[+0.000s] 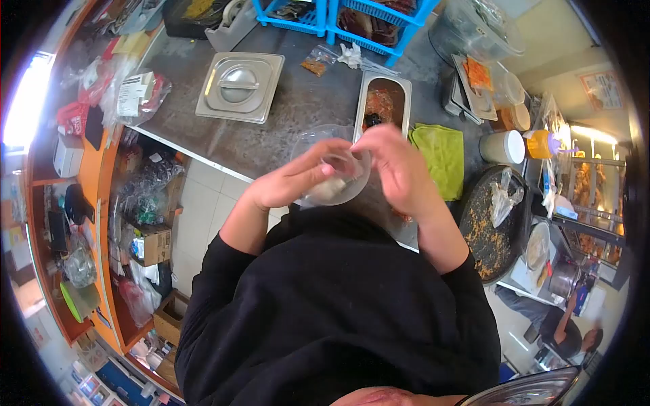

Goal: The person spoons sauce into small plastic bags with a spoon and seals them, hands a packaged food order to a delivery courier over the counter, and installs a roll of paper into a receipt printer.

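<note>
My left hand (294, 179) is closed around the side of a small clear plastic cup (345, 166), with the thumb lying across it. At the cup's far rim, the bent fingers of my right hand (398, 166) meet it. Just below is a clear plastic bowl (325, 198) with something whitish inside, partly covered by my left hand. Beyond my right hand stands a steel pan (405, 101) holding a reddish sauce and a dark object. A green cloth (443, 159) lies to the right of that pan.
A lidded steel container (240, 88) sits on the dark worktop (305, 88). Blue baskets (382, 40) stand at the back. On the right are a black tray with crumbs (491, 230) and a white-lidded jar (502, 147). Another person (569, 331) is at the far lower right.
</note>
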A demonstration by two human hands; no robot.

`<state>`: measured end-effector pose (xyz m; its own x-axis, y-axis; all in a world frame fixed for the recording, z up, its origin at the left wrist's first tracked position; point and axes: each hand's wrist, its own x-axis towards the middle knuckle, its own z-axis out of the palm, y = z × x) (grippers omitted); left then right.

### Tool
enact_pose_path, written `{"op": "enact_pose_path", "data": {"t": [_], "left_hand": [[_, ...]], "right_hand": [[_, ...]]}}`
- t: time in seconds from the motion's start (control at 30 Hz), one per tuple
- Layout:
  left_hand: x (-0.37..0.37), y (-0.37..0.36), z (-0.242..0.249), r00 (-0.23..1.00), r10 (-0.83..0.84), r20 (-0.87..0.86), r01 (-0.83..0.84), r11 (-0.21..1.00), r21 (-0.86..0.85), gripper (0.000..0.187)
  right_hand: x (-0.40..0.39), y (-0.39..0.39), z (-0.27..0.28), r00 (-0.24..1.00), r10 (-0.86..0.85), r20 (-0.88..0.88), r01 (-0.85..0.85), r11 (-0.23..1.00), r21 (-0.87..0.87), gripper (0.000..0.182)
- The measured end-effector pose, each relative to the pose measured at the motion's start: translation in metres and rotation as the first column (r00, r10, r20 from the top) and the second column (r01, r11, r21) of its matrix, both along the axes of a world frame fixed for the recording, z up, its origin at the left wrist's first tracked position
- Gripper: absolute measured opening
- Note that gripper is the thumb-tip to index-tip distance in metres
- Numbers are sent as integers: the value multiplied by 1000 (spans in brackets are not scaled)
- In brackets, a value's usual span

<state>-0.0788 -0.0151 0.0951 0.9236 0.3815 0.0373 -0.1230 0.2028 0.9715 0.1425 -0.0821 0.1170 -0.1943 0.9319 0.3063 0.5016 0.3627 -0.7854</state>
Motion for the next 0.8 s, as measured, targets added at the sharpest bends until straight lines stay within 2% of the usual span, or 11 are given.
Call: {"op": "enact_pose_path", "data": {"t": [0.1, 0.13, 0.23, 0.33, 0.43, 0.47, 0.6, 0.7, 0.8], "left_hand": [[1, 0, -9, 963, 268, -20, -268, 963, 37, 53], [3, 1, -14, 941, 335, -50, -329, 939, 100, 55], [11, 5, -28, 853, 504, -135, -407, 805, 432, 57], [20, 9, -45, 776, 620, -115, -293, 516, 805, 68], [32, 9, -64, 742, 668, -46, -255, 344, 904, 77], [36, 10, -71, 740, 670, -54, -234, 332, 914, 78], [56, 11, -94, 738, 668, -96, -125, 274, 953, 77], [67, 15, -105, 752, 658, -39, -119, 193, 974, 78], [71, 14, -111, 757, 652, -23, -124, 179, 976, 83]], "right_hand": [[8, 7, -7, 958, -95, 270, 107, 994, -34, 29], [7, 8, -19, 936, -118, 333, 127, 992, -6, 28], [10, 16, -48, 840, -164, 517, 167, 985, 41, 24], [32, 27, -63, 873, -286, 395, 280, 957, 74, 14], [54, 33, -58, 911, -407, 65, 412, 908, -80, 15], [58, 35, -58, 903, -427, 46, 428, 903, -31, 16], [49, 22, -71, 922, -371, 107, 381, 920, -93, 17], [48, 13, -72, 923, -372, -101, 368, 928, -59, 14], [53, 11, -65, 865, -502, 4, 501, 864, 48, 9]]}}
